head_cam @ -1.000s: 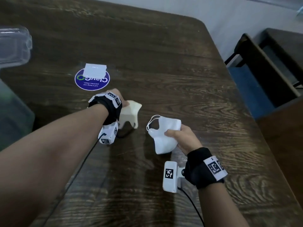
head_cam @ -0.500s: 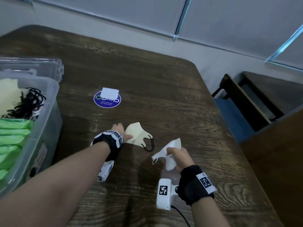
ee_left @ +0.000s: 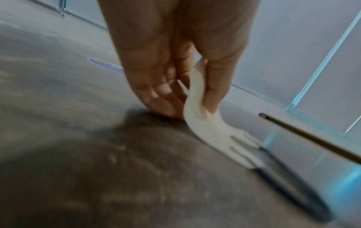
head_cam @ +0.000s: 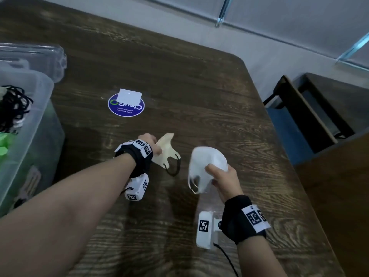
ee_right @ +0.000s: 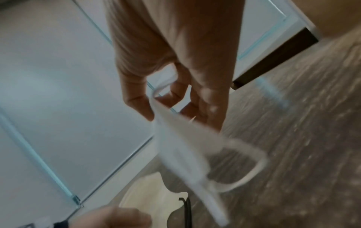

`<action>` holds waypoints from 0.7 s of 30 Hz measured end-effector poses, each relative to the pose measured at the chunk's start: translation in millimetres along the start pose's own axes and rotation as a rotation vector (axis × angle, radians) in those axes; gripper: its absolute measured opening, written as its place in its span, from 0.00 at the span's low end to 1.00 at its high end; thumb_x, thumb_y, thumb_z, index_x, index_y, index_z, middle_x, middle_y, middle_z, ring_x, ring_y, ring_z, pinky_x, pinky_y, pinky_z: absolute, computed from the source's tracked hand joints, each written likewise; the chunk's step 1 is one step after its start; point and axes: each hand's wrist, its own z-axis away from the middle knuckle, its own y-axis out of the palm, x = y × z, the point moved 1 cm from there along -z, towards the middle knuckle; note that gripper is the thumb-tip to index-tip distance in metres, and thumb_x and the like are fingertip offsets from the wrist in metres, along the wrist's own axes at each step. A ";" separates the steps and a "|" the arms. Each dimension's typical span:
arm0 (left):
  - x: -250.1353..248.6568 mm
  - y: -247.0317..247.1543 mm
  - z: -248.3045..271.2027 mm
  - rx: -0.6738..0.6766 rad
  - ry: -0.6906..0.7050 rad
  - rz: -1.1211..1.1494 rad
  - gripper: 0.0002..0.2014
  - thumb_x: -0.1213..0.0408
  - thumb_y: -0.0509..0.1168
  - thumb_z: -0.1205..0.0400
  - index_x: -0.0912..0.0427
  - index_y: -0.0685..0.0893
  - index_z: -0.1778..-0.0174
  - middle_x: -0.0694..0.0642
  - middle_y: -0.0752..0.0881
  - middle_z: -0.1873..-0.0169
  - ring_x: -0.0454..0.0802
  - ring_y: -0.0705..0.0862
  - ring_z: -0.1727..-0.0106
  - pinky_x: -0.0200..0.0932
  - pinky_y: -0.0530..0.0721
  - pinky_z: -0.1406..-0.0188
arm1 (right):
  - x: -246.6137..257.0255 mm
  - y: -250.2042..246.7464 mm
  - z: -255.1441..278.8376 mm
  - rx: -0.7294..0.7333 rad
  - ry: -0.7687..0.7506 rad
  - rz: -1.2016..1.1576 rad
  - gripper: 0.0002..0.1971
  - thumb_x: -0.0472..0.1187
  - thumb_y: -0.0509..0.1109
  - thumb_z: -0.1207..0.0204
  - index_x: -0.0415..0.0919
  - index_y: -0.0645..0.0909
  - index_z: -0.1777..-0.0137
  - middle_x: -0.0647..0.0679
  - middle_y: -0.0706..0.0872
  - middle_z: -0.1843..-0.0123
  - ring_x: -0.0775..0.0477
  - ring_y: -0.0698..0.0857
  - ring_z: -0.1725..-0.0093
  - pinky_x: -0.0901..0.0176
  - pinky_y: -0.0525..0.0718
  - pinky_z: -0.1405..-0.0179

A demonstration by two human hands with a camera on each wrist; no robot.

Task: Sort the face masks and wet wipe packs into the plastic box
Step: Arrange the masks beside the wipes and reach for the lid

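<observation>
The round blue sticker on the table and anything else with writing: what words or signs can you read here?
"Clayco": large white word on the round blue sticker, seen upside down and partly hidden by a white paper.
Small line beneath it: too blurred to read.
Black-and-white square code markers, no words, on the wristbands and wrist cameras.
Nothing readable in either wrist view.

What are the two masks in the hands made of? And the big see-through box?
The cream face mask with black ear loops, pinched by the left hand, looks like soft matte fabric: it bends limply. The white face mask in the right hand looks like similar thin cloth, folded flat. The translucent plastic box looks like glossy plastic: its contents show through.
</observation>
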 end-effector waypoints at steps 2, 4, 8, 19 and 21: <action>-0.2 -14.1 8.5 -0.084 0.087 0.236 0.09 0.66 0.74 0.29 0.56 0.83 0.56 0.53 0.83 0.60 0.53 0.81 0.55 0.41 0.76 0.58 | 2.1 5.6 -3.0 -0.008 -0.013 -0.030 0.17 0.31 0.72 0.29 0.39 0.81 0.40 0.42 0.87 0.50 0.43 0.86 0.51 0.49 0.85 0.54; -4.6 -28.9 23.6 -0.115 0.175 0.515 0.14 0.69 0.74 0.29 0.55 0.83 0.49 0.52 0.84 0.57 0.51 0.81 0.53 0.43 0.78 0.52 | 6.7 9.8 -2.0 -0.003 -0.014 -0.079 0.14 0.30 0.73 0.29 0.39 0.83 0.43 0.39 0.89 0.49 0.42 0.87 0.51 0.47 0.86 0.51; -27.8 -62.3 74.3 0.105 0.336 0.960 0.13 0.63 0.72 0.25 0.58 0.85 0.45 0.55 0.87 0.57 0.52 0.85 0.56 0.45 0.83 0.56 | 20.4 16.1 8.7 0.054 -0.082 -0.081 0.11 0.36 0.77 0.30 0.36 0.87 0.48 0.38 0.91 0.52 0.42 0.89 0.54 0.52 0.88 0.56; -38.6 -116.9 180.4 0.223 0.527 0.816 0.08 0.64 0.75 0.31 0.56 0.81 0.66 0.50 0.84 0.73 0.44 0.82 0.74 0.34 0.79 0.73 | 69.2 62.2 75.4 0.352 -0.242 -0.146 0.13 0.33 0.69 0.26 0.35 0.81 0.41 0.42 0.89 0.51 0.47 0.87 0.55 0.57 0.84 0.59; -32.6 -120.6 186.6 0.046 0.512 0.601 0.10 0.62 0.76 0.27 0.56 0.79 0.67 0.48 0.82 0.71 0.42 0.79 0.72 0.34 0.77 0.72 | 83.0 73.1 91.1 0.431 -0.277 -0.141 0.10 0.31 0.67 0.25 0.36 0.82 0.45 0.44 0.89 0.57 0.51 0.87 0.61 0.64 0.85 0.64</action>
